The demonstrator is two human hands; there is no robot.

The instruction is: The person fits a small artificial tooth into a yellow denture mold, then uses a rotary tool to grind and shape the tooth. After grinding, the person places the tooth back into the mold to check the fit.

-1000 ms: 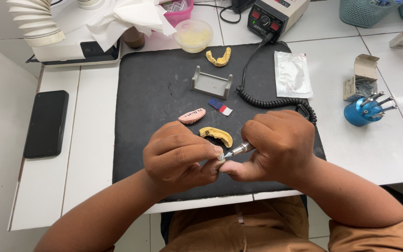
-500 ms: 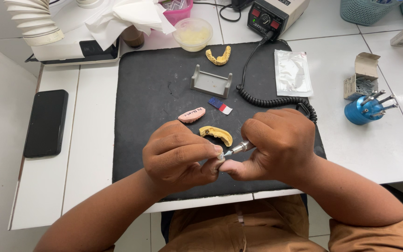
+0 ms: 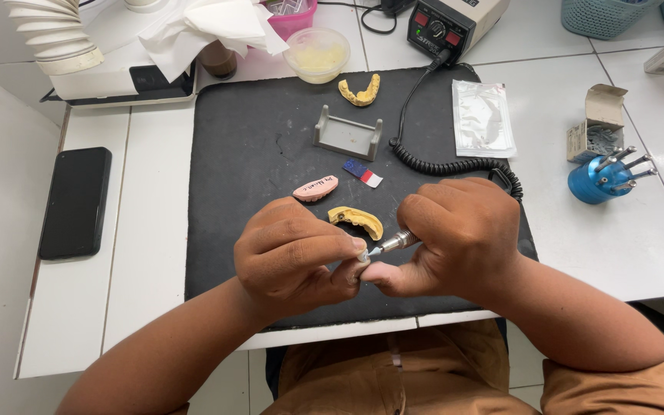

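Note:
My right hand grips a metal rotary handpiece whose tip points left. My left hand pinches a small pale piece right at that tip; the fingers hide most of the piece. Both hands hover over the near part of a black mat. Just beyond my fingers lies a yellow dental cast, and a pink dental piece sits to its left. The handpiece's coiled black cord runs back to a grey control box.
On the mat stand a grey holder, a second yellow cast and a small blue-red-white strip. A black phone lies left. A clear sachet, a blue bur stand, a small carton and a plastic cup are around.

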